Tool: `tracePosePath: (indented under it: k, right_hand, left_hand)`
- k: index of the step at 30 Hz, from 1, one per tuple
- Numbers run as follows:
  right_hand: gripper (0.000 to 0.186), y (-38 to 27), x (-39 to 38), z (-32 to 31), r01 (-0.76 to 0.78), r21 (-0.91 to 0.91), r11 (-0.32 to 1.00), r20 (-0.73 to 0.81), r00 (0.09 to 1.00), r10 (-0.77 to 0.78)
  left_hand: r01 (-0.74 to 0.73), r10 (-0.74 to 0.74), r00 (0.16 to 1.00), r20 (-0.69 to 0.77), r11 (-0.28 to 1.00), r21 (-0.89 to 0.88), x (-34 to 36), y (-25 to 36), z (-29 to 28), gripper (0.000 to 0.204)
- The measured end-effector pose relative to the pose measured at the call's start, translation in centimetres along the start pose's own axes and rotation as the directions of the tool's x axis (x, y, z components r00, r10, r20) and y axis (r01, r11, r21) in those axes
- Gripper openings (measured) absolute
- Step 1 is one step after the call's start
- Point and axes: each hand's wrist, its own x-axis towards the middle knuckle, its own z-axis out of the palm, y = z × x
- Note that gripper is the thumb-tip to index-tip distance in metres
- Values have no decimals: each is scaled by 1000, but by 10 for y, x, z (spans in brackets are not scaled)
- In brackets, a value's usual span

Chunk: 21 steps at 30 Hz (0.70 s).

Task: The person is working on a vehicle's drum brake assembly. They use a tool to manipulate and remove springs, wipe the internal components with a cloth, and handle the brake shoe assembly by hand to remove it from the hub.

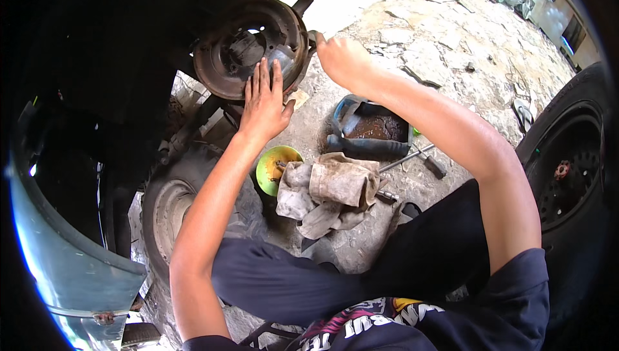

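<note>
A rusty round brake backing plate (240, 41) sits on the car's axle under the wheel arch. My left hand (264, 101) lies flat against its lower right rim, fingers spread. At the plate's right edge, my right hand (343, 59) is closed; whether it grips anything there is hidden behind the rim.
A spare wheel (169, 206) lies under the car. On the ground sit a yellow-green bowl (274, 169), dirty rags (329, 190), a rusty tray (371, 125) and a cross wrench (419, 156). A removed tyre (570, 177) stands at right. My legs cross the lower middle.
</note>
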Motion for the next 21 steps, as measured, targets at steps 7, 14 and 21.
tracePosePath:
  k: [7, 14, 21]
  right_hand:
    - [19, 12, 39, -17, -7, 40, 999, 29, 1000, 6]
    - [21, -12, 10, -25, -52, 51, 997, 66, 997, 49]
    - [20, 4, 7, -21, 25, -30, 999, 36, 999, -24]
  left_hand:
    - [11, -11, 981, -193, 1000, -1, 29, 12, 14, 89]
    - [83, -76, 978, -193, 996, 29, 22, 10, 20, 92]
    - [76, -78, 982, -173, 997, -19, 27, 13, 21, 92]
